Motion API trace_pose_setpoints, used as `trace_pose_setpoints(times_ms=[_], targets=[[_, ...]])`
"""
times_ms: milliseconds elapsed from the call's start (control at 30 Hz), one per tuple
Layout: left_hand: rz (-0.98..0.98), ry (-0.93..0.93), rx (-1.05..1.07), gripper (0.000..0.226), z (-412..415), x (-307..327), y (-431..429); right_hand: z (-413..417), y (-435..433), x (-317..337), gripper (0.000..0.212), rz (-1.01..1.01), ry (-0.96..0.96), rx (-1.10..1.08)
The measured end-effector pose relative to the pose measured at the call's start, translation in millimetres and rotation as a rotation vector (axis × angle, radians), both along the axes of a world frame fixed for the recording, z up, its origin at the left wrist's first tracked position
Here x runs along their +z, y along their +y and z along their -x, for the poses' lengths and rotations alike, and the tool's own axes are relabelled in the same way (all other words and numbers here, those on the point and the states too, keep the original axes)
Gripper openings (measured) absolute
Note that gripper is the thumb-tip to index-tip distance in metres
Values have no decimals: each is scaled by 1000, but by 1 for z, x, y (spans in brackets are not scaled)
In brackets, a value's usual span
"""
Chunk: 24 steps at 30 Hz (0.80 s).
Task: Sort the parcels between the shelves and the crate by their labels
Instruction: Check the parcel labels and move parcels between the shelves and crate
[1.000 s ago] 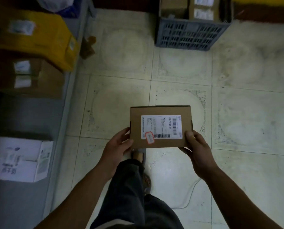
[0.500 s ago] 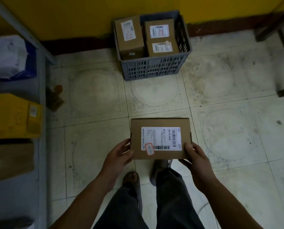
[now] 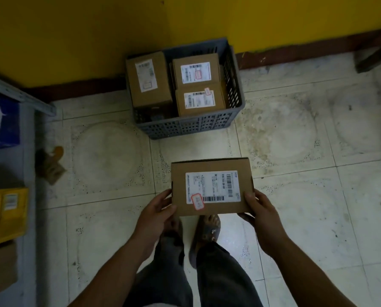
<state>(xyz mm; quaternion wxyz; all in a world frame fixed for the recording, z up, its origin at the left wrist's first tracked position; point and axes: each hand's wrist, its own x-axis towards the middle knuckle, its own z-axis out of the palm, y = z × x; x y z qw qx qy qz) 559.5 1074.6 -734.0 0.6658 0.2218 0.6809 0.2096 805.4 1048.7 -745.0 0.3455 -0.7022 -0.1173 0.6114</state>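
Head view, what changed: One second ago only the front of the crate [image 3: 185,127] showed, at the top edge, and the shelves [image 3: 27,100] filled the left side. Now the whole crate shows, right ahead of the held parcel [image 3: 180,185], and the shelves sit at the far left edge.
What it means: The person seems to have turned to the crate, so this parcel is likely going in there, not on a shelf. It is not in yet.
Label: The white label [image 3: 211,185] faces up, with a small red sticker [image 3: 197,201] at its corner. The three parcels in the crate [image 3: 148,79] have small red marks on their labels too.
Where the parcel is: Up in the air over the floor [image 3: 109,151], near the crate but not touching it.
Left hand: The left hand [image 3: 156,216] grips the left side, thumb on top, fingers under.
Right hand: The right hand [image 3: 262,218] grips the right side the same way.
Hands together: They are apart, one on each side, and the grip looks the same as before.
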Motion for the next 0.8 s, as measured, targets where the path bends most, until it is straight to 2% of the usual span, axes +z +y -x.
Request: trace_pose_setpoints(times_ms=[300,533,633,800], targets=[[23,-32,85,38,-34,-23,137,-35,154,-18,36,42,-3,27],[29,-10,57,40,-35,-55,246,-35,270,-50,30,95,-44,70],[10,3,81,38,-39,-74,282,-34,308,-72,14,109,-168,176],[45,79,114,36,-51,-118,327,-36,355,-105,21,139,-415,312]])
